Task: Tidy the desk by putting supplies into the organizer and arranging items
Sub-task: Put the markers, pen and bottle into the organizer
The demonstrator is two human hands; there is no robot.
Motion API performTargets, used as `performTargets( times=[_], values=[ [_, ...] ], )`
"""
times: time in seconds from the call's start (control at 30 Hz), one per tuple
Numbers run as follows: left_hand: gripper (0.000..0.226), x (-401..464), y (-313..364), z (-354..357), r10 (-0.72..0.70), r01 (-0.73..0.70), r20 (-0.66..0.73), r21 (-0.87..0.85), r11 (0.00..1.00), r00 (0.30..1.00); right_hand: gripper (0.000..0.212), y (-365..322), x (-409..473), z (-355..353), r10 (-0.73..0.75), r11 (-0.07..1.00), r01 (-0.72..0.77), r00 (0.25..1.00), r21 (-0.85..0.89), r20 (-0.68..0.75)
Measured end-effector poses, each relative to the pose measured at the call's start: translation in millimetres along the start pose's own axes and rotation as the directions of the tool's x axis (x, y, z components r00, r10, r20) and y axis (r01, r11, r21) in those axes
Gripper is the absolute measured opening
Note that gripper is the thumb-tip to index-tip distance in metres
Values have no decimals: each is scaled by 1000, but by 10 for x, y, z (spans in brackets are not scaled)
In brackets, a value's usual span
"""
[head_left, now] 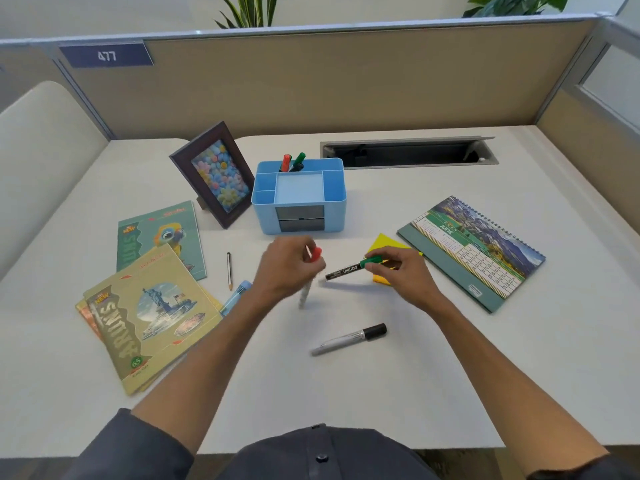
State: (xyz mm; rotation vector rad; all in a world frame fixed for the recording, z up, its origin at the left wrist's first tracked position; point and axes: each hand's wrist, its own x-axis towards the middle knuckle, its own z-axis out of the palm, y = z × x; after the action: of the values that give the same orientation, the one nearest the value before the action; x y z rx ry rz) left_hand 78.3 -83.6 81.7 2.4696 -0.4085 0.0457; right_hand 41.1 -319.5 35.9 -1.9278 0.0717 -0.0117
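White counter (433, 375) inside a cubicle. My left hand (287, 268) is clamped on a red-capped marker (309, 275), barrel down; my right hand (398, 268) grips a green-capped marker (353, 269) lying crosswise. The blue organizer (299, 197) sits just beyond both hands, nearer my left. A black-capped marker (349, 339) lies loose, nearer me.

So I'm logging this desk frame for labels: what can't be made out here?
Head view only:
- Red-capped marker in the left hand: motion-blurred, print unreadable.
- Light blue pen: lower end hidden by the left forearm.
- Sticky notes: partly covered by the right hand and its green-capped marker.
- Organizer drawers: shut, contents unseen.
- Calendar dates: too small.
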Motion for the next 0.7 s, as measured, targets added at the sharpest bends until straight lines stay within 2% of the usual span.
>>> performTargets(
  times=[0.17,0.27,0.4,0.57,0.7],
  values=[
    [14,258,-111,-525,2,-17,-236,-61,998,972,20,-370,330,48,-63,980,88,988,178,-141],
    [15,440,-185,-799,-10,-25,-388,-86,996,922,23,-582,583,79,-98,969,147,966,198,-239],
    [19,730,-283,-1103,-21,-31,-521,-90,995,854,23,-820,975,175,-124,958,204,929,201,-350],
    [20,1080,-369,-1215,-54,24,-558,-60,998,828,23,-1014,1459,374,-137,965,216,901,150,-411],
    [20,1341,-449,-1103,-59,48,-505,-36,998,861,21,-1129,1753,537,-209,969,244,882,29,-423]
  ],
)
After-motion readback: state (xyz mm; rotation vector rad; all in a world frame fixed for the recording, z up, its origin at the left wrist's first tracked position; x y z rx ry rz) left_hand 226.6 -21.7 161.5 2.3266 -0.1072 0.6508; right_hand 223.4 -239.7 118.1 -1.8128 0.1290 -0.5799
